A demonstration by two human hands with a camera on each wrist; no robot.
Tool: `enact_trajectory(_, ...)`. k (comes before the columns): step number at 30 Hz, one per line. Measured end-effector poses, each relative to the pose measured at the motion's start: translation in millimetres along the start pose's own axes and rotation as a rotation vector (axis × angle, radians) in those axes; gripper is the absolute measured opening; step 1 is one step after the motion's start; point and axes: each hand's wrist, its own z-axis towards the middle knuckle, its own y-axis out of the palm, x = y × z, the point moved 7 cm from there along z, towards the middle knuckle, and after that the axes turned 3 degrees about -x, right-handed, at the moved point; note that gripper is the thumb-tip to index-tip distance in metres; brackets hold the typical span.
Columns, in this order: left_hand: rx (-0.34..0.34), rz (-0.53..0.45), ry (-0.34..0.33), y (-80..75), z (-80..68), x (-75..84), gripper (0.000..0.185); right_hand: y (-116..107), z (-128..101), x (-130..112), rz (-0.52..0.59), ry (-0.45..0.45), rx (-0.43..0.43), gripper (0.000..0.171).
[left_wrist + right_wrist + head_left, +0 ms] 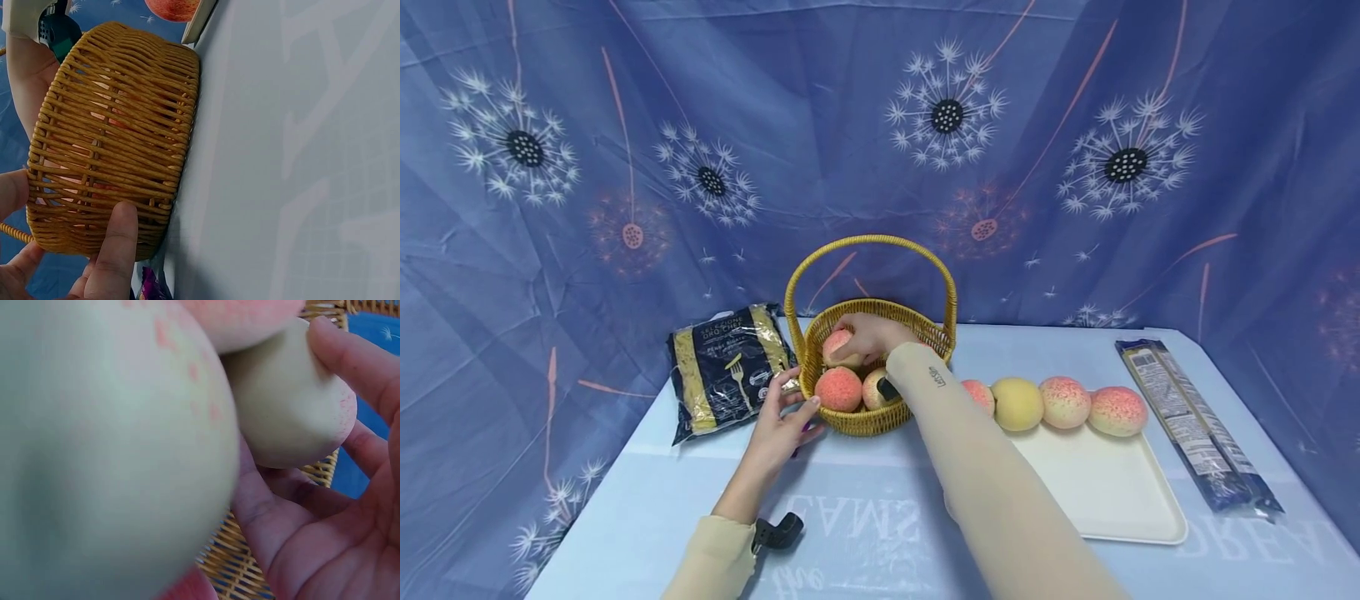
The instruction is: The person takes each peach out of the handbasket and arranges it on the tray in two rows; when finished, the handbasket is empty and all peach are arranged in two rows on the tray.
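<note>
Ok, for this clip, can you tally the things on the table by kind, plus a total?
Peaches: 7 visible; 3 in the basket, one held by the right hand, 4 in a row on the tray.
Wicker basket: 1, touched by the left hand.
White tray: 1.
Pasta packs: 2; a bag and a long pack.
Total: 11.

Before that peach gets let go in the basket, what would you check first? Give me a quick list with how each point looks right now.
1. Right hand grips peach: ok.
2. Peach inside basket rim: ok.
3. Left hand steadies basket wall: ok.
4. Room for it among the peaches in the basket: cannot tell.
5. Basket flat on table: ok.
6. Tray peaches clear of the arm: ok.
</note>
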Motion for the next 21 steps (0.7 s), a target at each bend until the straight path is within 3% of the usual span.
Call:
enact_trajectory(8, 0.001, 0.006, -0.006, 1.0, -1.5, 0.0, 0.063, -18.7, -14.2, -3.0, 0.027, -0.012, -0.009, 0.06)
enact_trajectory(21, -0.001, 0.012, -0.003, 1.6, -3.1, 0.7, 0.065, -48.0, -51.0, 5.6, -0.034, -0.058, 0.013, 0.061)
